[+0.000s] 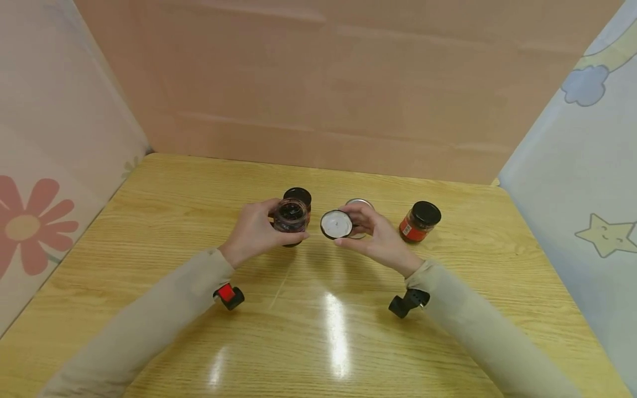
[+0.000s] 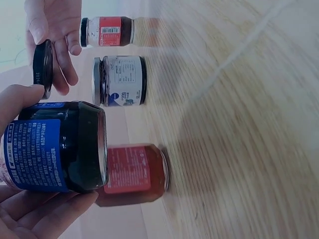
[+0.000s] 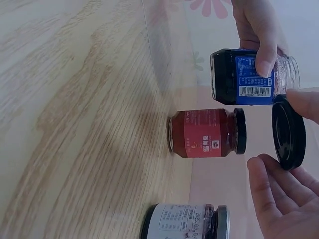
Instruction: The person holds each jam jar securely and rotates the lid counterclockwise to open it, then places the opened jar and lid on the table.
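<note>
My left hand point(image 1: 256, 231) grips a dark jar with a blue label point(image 2: 37, 154), raised above the table; its mouth is uncovered in the head view. Just to the right, my right hand point(image 1: 380, 237) holds a black lid point(image 1: 336, 225) by its edge between thumb and fingers, its white inner side facing the head camera. Lid and jar are apart. A red-labelled jar with a black lid point(image 3: 204, 133) stands behind the held jar. Behind my right hand is a white-labelled jar with a silver lid point(image 2: 123, 80), mostly hidden by that hand in the head view.
Another red-labelled jar with a black lid point(image 1: 419, 222) stands on the wooden table point(image 1: 298, 331) to the right of my right hand. A brown panel point(image 1: 318, 83) rises behind the table, and patterned panels stand at the left point(image 1: 64, 138) and right point(image 1: 562, 160).
</note>
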A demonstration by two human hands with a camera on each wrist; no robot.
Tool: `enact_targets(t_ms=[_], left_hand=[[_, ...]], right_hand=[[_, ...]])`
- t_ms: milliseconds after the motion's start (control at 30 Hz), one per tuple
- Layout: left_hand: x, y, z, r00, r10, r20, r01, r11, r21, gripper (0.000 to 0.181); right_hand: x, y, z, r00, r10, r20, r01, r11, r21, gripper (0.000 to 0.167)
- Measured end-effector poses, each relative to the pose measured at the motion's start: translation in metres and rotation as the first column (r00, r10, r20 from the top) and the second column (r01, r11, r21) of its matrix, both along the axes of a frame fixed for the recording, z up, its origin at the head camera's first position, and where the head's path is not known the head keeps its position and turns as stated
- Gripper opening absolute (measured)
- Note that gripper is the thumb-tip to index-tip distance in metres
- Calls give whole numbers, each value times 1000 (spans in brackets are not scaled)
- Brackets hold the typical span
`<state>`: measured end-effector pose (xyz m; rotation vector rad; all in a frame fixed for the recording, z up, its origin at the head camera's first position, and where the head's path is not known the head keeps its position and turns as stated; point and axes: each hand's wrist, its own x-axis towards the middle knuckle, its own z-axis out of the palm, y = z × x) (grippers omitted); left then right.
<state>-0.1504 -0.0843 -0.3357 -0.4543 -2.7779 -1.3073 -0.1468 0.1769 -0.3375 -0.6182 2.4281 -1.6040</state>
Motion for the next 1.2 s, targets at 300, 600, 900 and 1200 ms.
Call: enact_targets(t_ms=[300,600,900,1200], left_hand=[[0,-13,-1,999,24,-21,-25,1000,-10,65],[-4,-28,-8,998,63,-27,-64,997,-30,61],[-12,-40,-14,994,112,-4,-112,993,-49,62],[-23,-53,-23,981,196,0,-195,980,-43,61]], right_hand=[[-1,-6,-2,1000,-8,2,8,1000,18,59],[1,-14,-4,1000,-4,-4,5,999,41,60],[-1,-19,-11,1000,8,-5,-8,999,46,60],[-2,-23,-14,999,33,7,-33,999,28,59]])
